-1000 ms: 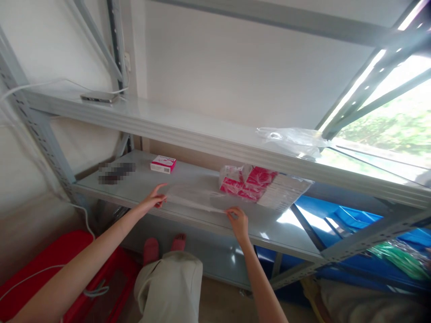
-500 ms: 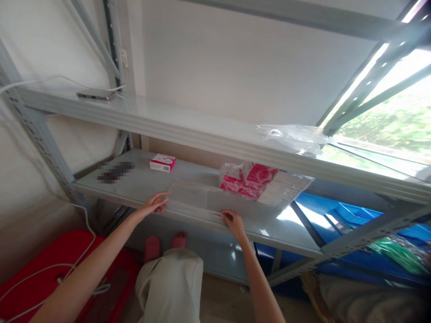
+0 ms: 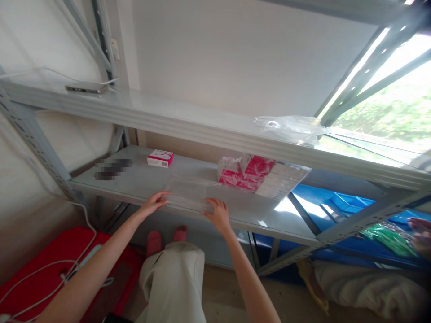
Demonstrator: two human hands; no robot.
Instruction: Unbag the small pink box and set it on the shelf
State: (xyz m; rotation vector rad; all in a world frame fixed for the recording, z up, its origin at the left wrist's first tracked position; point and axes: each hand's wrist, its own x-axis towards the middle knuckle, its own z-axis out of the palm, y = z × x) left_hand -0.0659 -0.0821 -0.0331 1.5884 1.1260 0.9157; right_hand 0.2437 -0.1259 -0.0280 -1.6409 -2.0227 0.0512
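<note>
A flat clear plastic bag (image 3: 188, 190) lies on the lower grey metal shelf (image 3: 141, 181) near its front edge. My left hand (image 3: 154, 202) holds the bag's left end at the shelf edge. My right hand (image 3: 218, 211) rests on the bag's right end, fingers spread flat on it. Behind the bag, a clear pack of pink-and-white boxes (image 3: 259, 177) leans on the shelf. A single small pink-and-white box (image 3: 160, 158) sits further back to the left.
The upper shelf (image 3: 188, 123) carries a flat grey device with cables (image 3: 86, 88) and a crumpled clear bag (image 3: 289, 128). A red bin (image 3: 40, 264) stands at lower left, blue crates (image 3: 340, 215) at right. Another person's hand (image 3: 420, 233) shows at the right edge.
Both hands have lowered the bag flat onto the lower shelf. My right hand has slid left along it, closer to my left hand.
</note>
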